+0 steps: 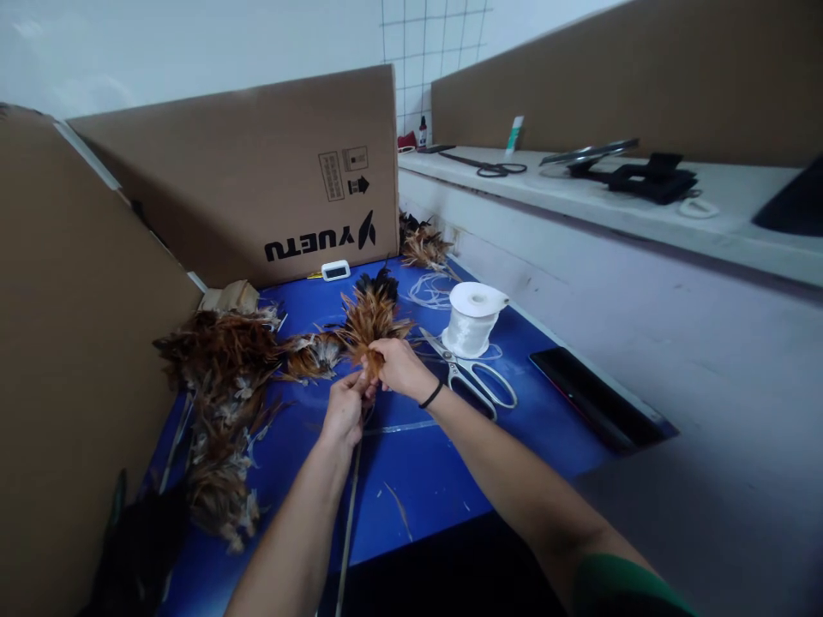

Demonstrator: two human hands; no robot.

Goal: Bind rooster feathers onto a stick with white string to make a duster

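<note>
Head view showed the left hand (343,411) and right hand (399,367) pinching a feather bunch (373,315) left of the white spool (471,330); scissors (453,363) lay near that spool.

Bare L hand (344,410) & R hand (399,367) part-hiding brown-and-black feather bundle (371,313).
Thin pale rod (348,531) & green fabric sleeve (614,587) running off btm edge.

A flared brown feather bunch (374,310), black at its far end, lines up with a thin rod (350,514)
</note>
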